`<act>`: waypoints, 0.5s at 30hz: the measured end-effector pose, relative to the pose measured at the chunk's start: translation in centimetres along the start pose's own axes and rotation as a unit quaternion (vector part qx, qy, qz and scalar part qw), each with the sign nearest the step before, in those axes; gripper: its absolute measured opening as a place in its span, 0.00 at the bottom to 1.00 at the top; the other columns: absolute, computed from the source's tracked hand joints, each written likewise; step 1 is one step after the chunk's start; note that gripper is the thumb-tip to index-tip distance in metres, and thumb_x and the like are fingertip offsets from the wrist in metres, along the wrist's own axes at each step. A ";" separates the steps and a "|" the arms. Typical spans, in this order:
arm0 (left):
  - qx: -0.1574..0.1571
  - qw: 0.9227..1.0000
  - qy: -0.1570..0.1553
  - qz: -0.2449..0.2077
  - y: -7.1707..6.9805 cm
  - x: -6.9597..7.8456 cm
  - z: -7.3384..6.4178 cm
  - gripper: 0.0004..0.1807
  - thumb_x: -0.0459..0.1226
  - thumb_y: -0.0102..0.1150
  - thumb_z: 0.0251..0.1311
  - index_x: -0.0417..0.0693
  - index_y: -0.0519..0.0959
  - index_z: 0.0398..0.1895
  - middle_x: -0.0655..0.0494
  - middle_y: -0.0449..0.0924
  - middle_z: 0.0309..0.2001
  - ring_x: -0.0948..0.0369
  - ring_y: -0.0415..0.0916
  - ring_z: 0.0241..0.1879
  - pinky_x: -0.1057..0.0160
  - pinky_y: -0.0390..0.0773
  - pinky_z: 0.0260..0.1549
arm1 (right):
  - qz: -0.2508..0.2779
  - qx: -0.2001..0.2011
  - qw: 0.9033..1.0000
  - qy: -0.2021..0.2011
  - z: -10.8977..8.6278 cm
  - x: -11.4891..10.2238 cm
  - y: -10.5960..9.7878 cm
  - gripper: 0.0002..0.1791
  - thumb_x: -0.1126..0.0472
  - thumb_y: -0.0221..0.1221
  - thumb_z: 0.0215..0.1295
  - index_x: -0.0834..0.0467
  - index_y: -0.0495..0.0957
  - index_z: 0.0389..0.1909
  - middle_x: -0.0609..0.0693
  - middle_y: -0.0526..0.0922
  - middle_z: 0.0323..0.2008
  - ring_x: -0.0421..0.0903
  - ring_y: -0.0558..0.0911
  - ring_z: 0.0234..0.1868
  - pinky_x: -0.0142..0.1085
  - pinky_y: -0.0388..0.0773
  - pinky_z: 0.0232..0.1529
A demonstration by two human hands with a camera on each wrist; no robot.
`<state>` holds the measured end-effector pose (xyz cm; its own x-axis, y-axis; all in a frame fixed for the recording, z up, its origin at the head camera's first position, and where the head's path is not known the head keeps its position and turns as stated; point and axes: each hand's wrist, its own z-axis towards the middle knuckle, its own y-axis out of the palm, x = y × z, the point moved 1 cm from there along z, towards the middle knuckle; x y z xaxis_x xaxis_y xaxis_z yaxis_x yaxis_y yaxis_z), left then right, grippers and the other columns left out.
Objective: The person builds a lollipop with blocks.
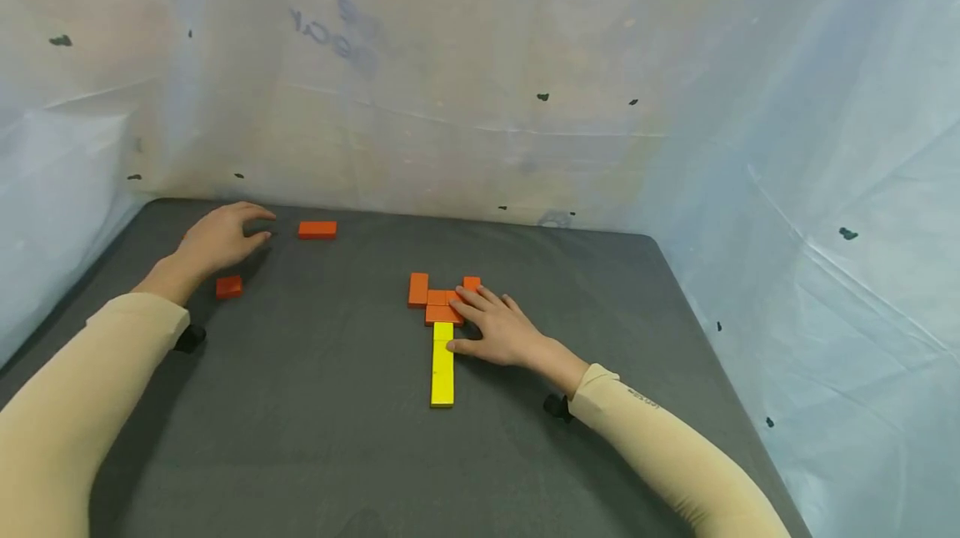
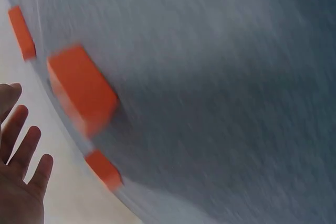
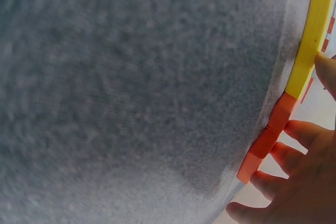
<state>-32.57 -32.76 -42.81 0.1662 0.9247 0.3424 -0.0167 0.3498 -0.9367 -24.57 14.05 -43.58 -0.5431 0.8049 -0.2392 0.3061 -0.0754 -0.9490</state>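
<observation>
My right hand (image 1: 504,333) rests with spread fingers on a group of orange blocks (image 1: 444,315), its thumb at the side of a yellow strip (image 1: 442,375) that runs toward me from them. In the right wrist view the fingertips touch orange blocks (image 3: 280,113) and the thumb touches the yellow strip (image 3: 307,51). My left hand (image 1: 217,239) hovers over the far left of the table, holding nothing, with fingers extended. Nearest to it are a loose orange block (image 1: 228,287) below and another orange block (image 1: 317,230) to its right.
The dark grey table (image 1: 300,404) has rounded far corners. Translucent plastic sheeting (image 1: 450,79) hangs behind it and along both sides. A sliver of orange shows behind the left hand. In the left wrist view an orange block (image 2: 84,90) looks blurred.
</observation>
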 end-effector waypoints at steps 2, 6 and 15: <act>0.007 1.000 -0.013 -0.004 -0.4 -1.0 -0.4 0.23 0.36 0.59 0.73 0.38 0.75 0.68 0.28 0.62 0.71 0.27 0.61 0.67 0.24 0.63 0.60 | 0.000 0.000 1.000 -0.001 0.0 0.1 0.0 0.45 0.32 0.56 0.73 0.45 0.54 0.84 0.43 0.48 0.84 0.54 0.45 0.84 0.63 0.45 0.79; 0.027 0.999 -0.030 -0.015 -1.0 -3.1 -1.4 0.22 0.36 0.58 0.73 0.37 0.75 0.67 0.26 0.63 0.70 0.26 0.62 0.64 0.24 0.64 0.57 | -0.003 -0.002 1.000 0.000 0.0 0.2 0.1 0.45 0.31 0.55 0.73 0.45 0.53 0.84 0.44 0.48 0.84 0.54 0.45 0.84 0.64 0.45 0.79; 0.036 0.997 -0.071 -0.018 -1.2 -6.5 -3.5 0.23 0.39 0.56 0.74 0.32 0.74 0.64 0.22 0.65 0.65 0.25 0.61 0.63 0.23 0.63 0.56 | -0.007 -0.003 1.000 0.001 -0.2 -0.1 0.0 0.45 0.31 0.55 0.73 0.45 0.54 0.83 0.44 0.48 0.84 0.54 0.46 0.84 0.64 0.45 0.78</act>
<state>-30.21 -39.67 -44.19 0.0277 0.9216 0.3872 -0.0843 0.3881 -0.9177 -24.32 14.10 -43.55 -0.5465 0.8067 -0.2249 0.3020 -0.0606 -0.9514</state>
